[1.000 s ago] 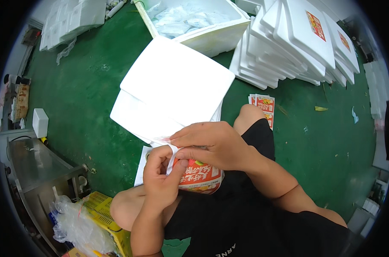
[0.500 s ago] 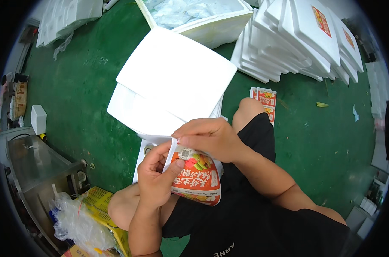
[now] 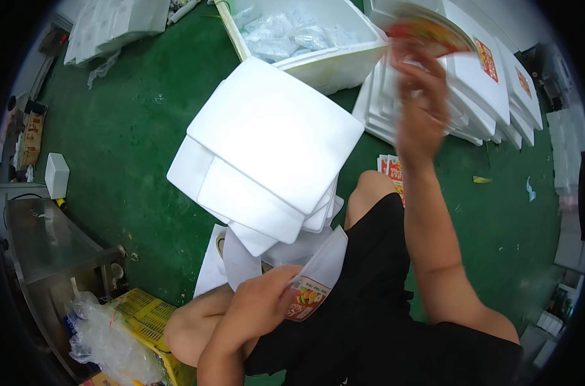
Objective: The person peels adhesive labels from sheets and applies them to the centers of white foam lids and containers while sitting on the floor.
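Note:
My left hand lies low over my lap, closed on a curled sticker sheet with white backing and a red-orange printed part. Up at the far right is my right hand, smeared by motion. At its fingers is a red and yellow sticker, also blurred, in front of the leaning foam lids. Between my knees and the foam box stands a pile of white foam lids, turned at different angles. The top lid bears no sticker on its visible face.
A white foam box at the back holds clear bags. Printed sticker sheets lie on the green floor beside my knee. At left stand a metal bench and a yellow crate with plastic film. More foam pieces stand far left.
My right hand has left the sheet and swung up to the far right with a sticker. My left hand has moved slightly down and right with the sheet, which now shows more white.

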Available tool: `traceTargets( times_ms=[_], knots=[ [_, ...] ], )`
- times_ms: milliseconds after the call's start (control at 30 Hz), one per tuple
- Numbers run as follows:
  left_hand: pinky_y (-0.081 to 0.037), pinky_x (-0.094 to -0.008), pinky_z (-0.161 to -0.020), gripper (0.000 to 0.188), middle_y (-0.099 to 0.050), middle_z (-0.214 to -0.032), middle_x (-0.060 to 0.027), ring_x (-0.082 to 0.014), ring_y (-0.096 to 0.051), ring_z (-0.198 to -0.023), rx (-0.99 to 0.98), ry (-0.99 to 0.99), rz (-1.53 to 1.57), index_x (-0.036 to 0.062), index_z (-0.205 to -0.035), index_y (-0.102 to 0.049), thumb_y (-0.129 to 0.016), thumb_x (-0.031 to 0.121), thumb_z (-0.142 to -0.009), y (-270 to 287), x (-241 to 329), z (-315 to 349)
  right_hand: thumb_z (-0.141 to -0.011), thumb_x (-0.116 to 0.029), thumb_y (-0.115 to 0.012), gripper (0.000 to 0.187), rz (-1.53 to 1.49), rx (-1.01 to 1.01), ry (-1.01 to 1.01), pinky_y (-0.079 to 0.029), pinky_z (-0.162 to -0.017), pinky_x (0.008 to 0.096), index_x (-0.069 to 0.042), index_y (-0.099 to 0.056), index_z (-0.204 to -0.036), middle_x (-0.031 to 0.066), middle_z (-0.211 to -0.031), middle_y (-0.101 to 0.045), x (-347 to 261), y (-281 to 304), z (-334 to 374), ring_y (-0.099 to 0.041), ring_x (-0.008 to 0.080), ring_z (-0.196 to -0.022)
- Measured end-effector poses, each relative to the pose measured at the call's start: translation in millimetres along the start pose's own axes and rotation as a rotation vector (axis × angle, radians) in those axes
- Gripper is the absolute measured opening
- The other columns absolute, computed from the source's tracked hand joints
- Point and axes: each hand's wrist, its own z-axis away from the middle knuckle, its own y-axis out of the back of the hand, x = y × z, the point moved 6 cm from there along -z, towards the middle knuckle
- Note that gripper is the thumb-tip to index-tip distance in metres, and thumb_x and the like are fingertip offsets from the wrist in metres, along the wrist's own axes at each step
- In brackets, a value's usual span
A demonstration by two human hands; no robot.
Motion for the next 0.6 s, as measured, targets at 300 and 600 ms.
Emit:
traceTargets(
  times_ms=[300,600],
  knots=[
    [-0.053,-0.0469,-0.071,0.041,-0.067,-0.104,-0.0127,-0.035,-0.068,-0.092,-0.033,-0.129,-0.182,0.0099,-0.127,-0.055,-0.064,0.011,-0.087,-12.8,-2.6,12.8,-0.098,-0.014,-0.065,0.02,-0.38,-0.546,-0.827,-0.059,-0.085,0.0294,-0.003,-0.07,-0.114,0.0105,-0.132,-0.06,31.2,-81.3,9.8,-0.066,0.0169,-0.105],
    [-0.054,-0.0452,-0.071,0.039,-0.068,-0.102,-0.0112,-0.0348,-0.068,-0.089,0.002,-0.169,-0.265,0.011,-0.125,-0.057,-0.06,0.008,-0.086,-12.8,-0.2,17.3,-0.099,-0.012,-0.062,0.015,-0.377,-1.001,-0.652,-0.048,-0.103,0.0323,-0.003,-0.07,-0.109,0.0066,-0.129,-0.065,61.1,-145.9,18.5,-0.061,0.0173,-0.114]
  ],
)
